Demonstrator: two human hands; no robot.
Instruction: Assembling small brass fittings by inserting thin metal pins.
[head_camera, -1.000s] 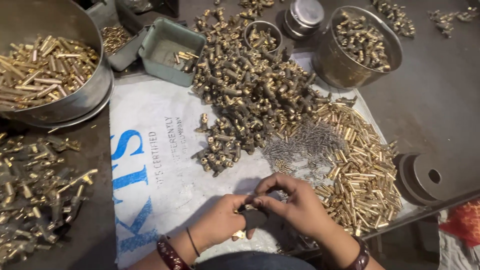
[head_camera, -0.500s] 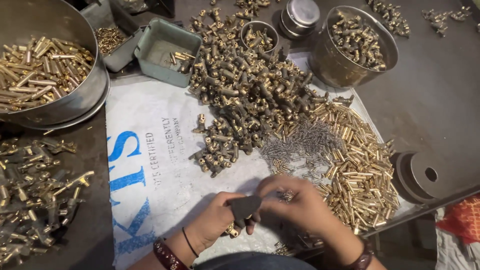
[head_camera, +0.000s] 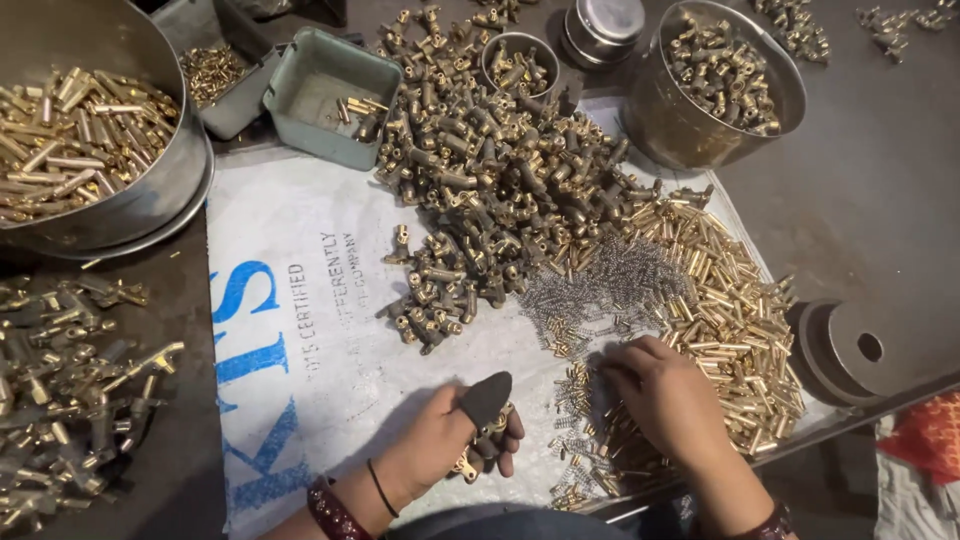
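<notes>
My left hand (head_camera: 455, 440) is closed around a small brass valve body (head_camera: 478, 455), and a dark cover sits over its thumb. My right hand (head_camera: 665, 400) lies palm down, fingers curled onto small brass pieces (head_camera: 575, 385) and springs next to a spread of short brass tubes (head_camera: 735, 320). A grey heap of thin wire springs (head_camera: 590, 290) lies just beyond its fingertips. Further off is a big pile of dark brass valve bodies (head_camera: 490, 190). Everything rests on a white printed sack (head_camera: 310, 330).
A large steel bowl of brass rods (head_camera: 85, 140) stands far left, a steel pot of fittings (head_camera: 715, 85) far right. A green tray (head_camera: 330, 95) and a small cup (head_camera: 520, 65) sit at the back. Assembled fittings (head_camera: 65, 380) lie left. A round metal disc (head_camera: 860, 350) sits right.
The hands, joined together a second ago, have separated. My right hand moved right onto the small brass pieces; my left hand stays put with the valve body.
</notes>
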